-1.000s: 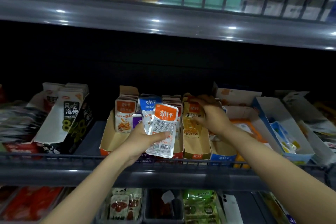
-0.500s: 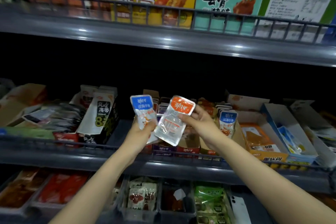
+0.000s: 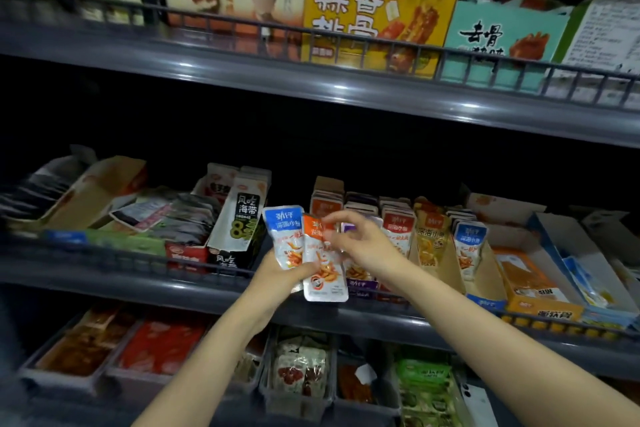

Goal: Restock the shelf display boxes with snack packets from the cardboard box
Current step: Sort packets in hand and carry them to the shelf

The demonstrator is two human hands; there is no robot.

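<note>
Dim middle shelf (image 3: 138, 274) carries display boxes (image 3: 446, 267). Left hand (image 3: 277, 274) grip pinches two snack packets (image 3: 325, 282); right hand (image 3: 367, 246) at their top, grip blurred, state indeterminable.

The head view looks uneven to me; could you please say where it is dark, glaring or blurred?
In the head view, the recess behind the display boxes is black; in the head view, glare spots dot the upper shelf edge; in the head view, the right hand blurs over the orange packet.
</note>
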